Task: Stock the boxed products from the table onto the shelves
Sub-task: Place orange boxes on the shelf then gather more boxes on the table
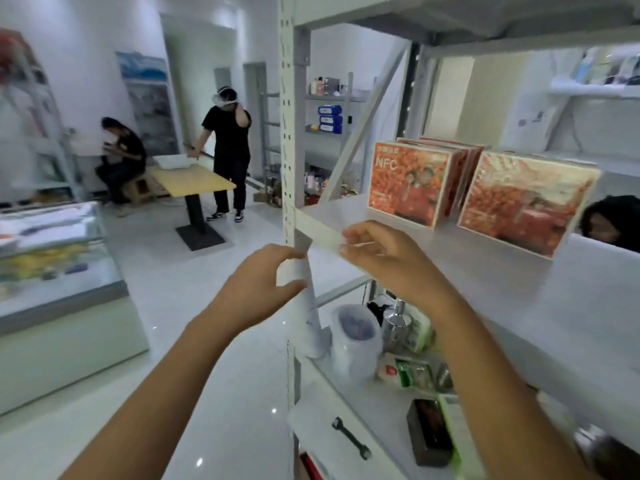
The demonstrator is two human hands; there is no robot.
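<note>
Fingers on both hands look empty, loosely curled near the shelf's front-left corner. We're between boxes, so next we fetch another.

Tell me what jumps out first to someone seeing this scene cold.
The orange boxes stand out most: bright packs upright on the white shelf at right. In front of them, the left hand and right hand reach toward the shelf's near corner, both empty. At back left, a person in black wearing a headset stands beside a wooden table.
</note>
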